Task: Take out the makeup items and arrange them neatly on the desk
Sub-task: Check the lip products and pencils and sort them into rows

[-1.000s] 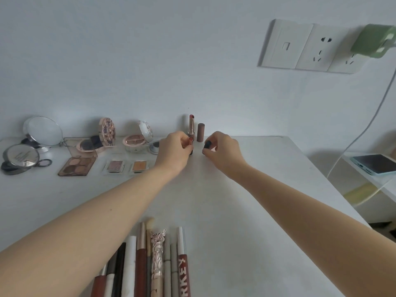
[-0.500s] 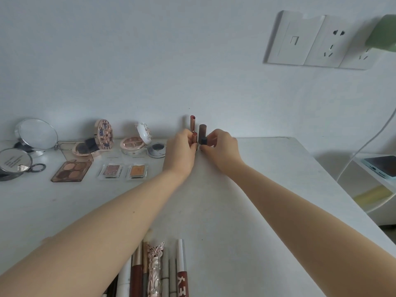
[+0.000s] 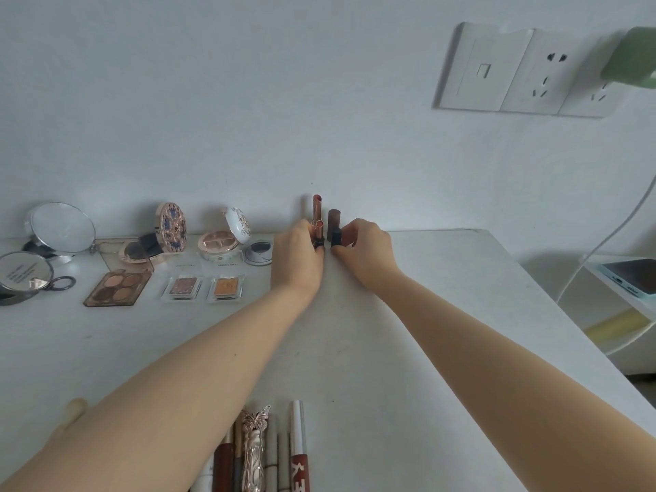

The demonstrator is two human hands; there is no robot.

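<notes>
desk (image 3: 408, 332): white top, butted to the wall. You had sorted stock by type, so each group kept its own zone.
mirrors (image 3: 60, 227): two round ones at 9 o'clock of the desk, parked at the far left, well apart from your hands.
eyeshadow palette (image 3: 117, 289): brown quad, flat, lid open, at 9 o'clock from your left hand. Two single pans (image 3: 204, 288) sat just beside it in a row, presumably so the shades faced up.
compacts (image 3: 172, 227): two round ones behind the palettes, lids propped upright against the wall side.
pens and tubes (image 3: 255, 452): laid parallel at 6 o'clock, near edge, tips pointing away from you. Partly hidden under your left forearm.
left hand (image 3: 296, 255): fingers curled round the base of the rose-gold lipstick (image 3: 317, 216), which stood upright with its cap off, bullet up. Grip sat low, so the tube rose at 12 o'clock from your fingers.
right hand (image 3: 365, 248): fingertips pinched the bottom of the dark brown tube (image 3: 334, 225), also upright, touching or nearly touching the lipstick at its 3 o'clock. Cannot tell if they actually met.
why: low two-handed grips looked meant to square both tubes side by side against the wall without tipping them.
risk: both are tall and narrow; my guess is a sideways nudge on release would topple one into the other.
</notes>
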